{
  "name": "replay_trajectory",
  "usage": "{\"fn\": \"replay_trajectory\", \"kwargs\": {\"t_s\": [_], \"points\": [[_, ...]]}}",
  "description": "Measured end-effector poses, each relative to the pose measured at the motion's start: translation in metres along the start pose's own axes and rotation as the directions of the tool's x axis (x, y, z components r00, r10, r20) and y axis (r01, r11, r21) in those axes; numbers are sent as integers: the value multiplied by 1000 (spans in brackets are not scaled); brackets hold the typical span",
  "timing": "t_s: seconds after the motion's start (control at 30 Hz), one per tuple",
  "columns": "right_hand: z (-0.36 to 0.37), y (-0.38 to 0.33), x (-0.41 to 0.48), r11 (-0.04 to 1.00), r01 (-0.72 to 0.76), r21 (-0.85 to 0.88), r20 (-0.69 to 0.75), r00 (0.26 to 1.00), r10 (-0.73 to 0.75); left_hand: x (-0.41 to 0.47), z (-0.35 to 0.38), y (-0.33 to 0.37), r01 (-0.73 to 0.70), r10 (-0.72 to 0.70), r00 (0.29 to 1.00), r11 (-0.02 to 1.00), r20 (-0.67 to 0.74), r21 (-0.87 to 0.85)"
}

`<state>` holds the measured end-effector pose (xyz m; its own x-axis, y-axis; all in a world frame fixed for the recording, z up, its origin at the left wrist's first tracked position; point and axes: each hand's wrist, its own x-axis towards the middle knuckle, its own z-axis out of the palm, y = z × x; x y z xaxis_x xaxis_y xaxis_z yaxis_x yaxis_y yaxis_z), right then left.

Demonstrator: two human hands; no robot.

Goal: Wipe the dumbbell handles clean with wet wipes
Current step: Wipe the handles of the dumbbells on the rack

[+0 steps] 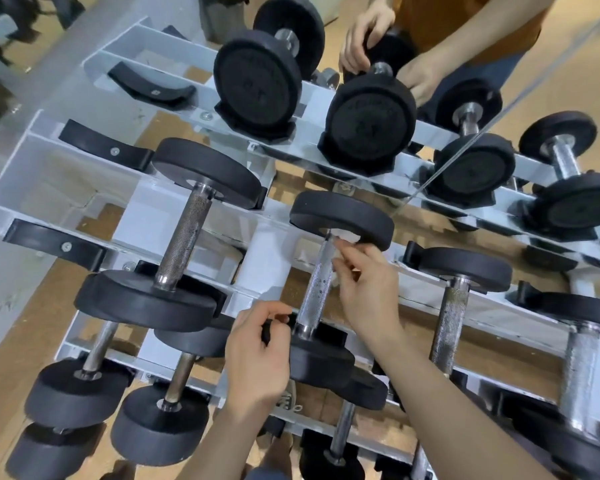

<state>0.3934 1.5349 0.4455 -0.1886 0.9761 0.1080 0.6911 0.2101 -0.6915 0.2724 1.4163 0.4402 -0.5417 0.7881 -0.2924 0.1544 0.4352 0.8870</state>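
Right hand (364, 289) is pinching a white wet wipe (347, 237) between thumb and fingertips, held up against the far end of the handle (317, 289), right where it meets the far head. Left hand (257, 355) is curled round the edge of the near head of that same dumbbell (323, 362), so it's got a proper grip on it. The dumbbell lies across the upper tier of the rack (66, 188), roughly midway along, with the near head at the front rail and the far head at the back rail. The handle is knurled chrome with a few dark specks on it. Just to the left on the same tier sits a bigger dumbbell (184, 237), and to the right there's another one (451, 317). Neither touches the one being held. A couple of black cradles (54, 244) show towards the rack's left end. Below the front edge, the lower tier carries smaller dumbbells (160, 420) side by side. Behind the back edge a mirror (586, 64) reflects the rack, both hands on the dumbbell and an orange top.
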Motion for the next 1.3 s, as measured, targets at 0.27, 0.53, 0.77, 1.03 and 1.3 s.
{"fn": "replay_trajectory", "kwargs": {"t_s": [0.27, 0.53, 0.77, 1.03, 1.3], "points": [[-11, -9, -14, 970, 242, -4, 430, 876, -217, 1, 1, -4, -70, 69, 997, 997, -35, -33], [-8, -2, -30, 955, 293, 45, 547, 793, -269, 1, 4, -4, -61, 59, 997, 997, -45, -49], [-14, 8, -7, 966, 238, 97, 275, 927, -256, -2, 7, 1, -50, 61, 994, 991, -93, 124], [-12, 10, -19, 956, 265, 123, 571, 769, -286, -26, 12, 14, -116, 165, 981, 921, -102, 371], [2, 15, -37, 980, 40, 197, 365, 924, -111, -49, 15, 16, -227, 303, 952, 806, -51, 547]]}}
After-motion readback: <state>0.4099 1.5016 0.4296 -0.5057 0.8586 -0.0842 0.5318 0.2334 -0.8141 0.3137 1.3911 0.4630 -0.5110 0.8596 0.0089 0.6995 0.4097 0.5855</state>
